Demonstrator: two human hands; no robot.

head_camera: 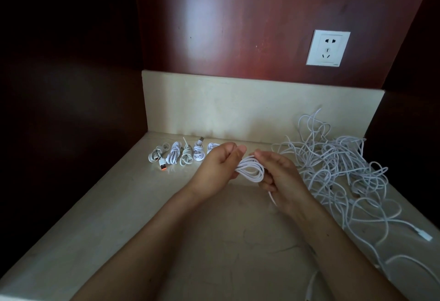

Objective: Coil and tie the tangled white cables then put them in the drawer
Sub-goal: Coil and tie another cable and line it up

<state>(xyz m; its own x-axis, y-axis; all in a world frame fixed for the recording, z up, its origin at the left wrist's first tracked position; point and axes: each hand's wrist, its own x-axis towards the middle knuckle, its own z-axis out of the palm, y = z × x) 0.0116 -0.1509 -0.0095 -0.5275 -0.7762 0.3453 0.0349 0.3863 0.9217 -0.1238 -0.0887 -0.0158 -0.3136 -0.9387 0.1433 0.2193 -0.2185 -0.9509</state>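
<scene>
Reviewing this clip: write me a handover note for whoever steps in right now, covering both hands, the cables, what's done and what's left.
Left hand: holds one side of the coil.
Right hand: grips the other side; a loose tail hangs below it.
Done: at least five coiled bundles in a row at the back left of the counter, the last one partly hidden behind the left hand.
Left: tie off this coil, work through the tangled pile on the right, then put everything in the drawer, which is not in view.
</scene>
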